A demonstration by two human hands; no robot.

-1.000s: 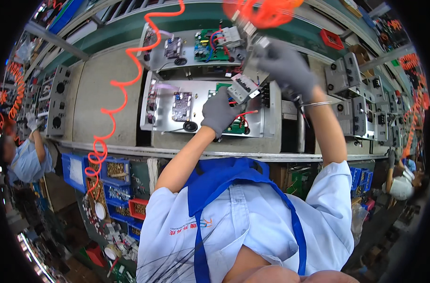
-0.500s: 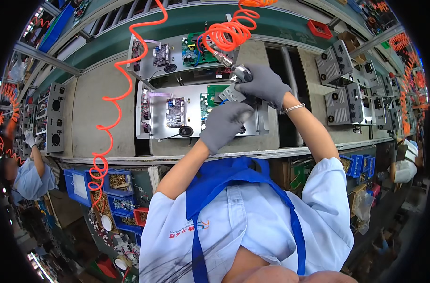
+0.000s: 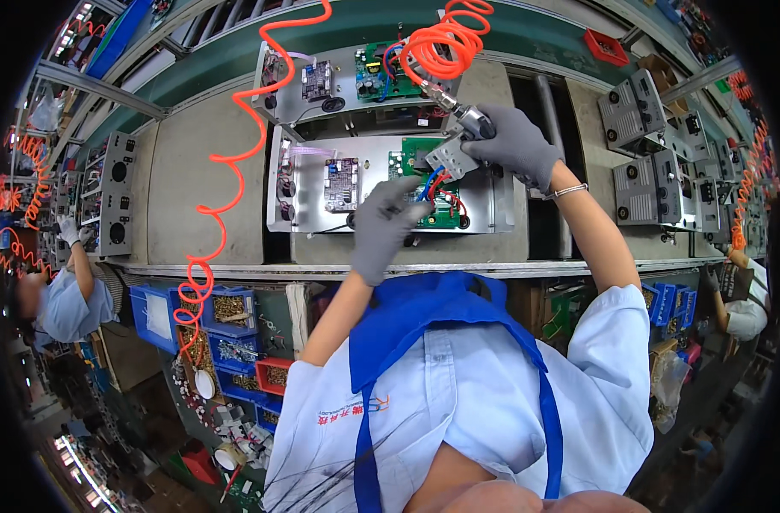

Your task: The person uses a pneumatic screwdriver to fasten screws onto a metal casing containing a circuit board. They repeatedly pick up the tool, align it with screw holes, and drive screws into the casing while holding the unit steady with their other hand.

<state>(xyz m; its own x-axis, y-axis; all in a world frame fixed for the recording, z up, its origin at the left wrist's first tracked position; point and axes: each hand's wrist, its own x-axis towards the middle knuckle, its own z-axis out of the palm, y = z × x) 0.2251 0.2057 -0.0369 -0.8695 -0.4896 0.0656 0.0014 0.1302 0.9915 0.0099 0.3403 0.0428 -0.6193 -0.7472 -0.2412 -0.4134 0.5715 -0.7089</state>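
Observation:
My right hand (image 3: 520,152), in a grey glove, closes around an air screwdriver (image 3: 471,120) fed by an orange coiled hose (image 3: 441,53). A drilled silver metal bracket (image 3: 452,159) sits by the same hand, over the right part of a green circuit board (image 3: 414,164); whether the fingers also grip it is hidden. Blue and red wires (image 3: 428,185) run below the bracket. My gloved left hand (image 3: 383,229) is open, fingers apart, its tips close to the blue wires. Below both hands lies an open metal chassis (image 3: 309,221) with a smaller purple-black board (image 3: 342,184).
Behind lies a second chassis (image 3: 286,109) with boards. Another orange coiled hose (image 3: 227,158) hangs at left. Grey machine housings (image 3: 651,192) stand at right. Blue bins (image 3: 229,309) of small metal parts sit below the bench edge. Co-workers (image 3: 72,295) are at both sides.
My left hand has drawn away leftward from the bracket, its fingers spreading. The blue and red wires below the bracket now show more. The whole view has shifted slightly.

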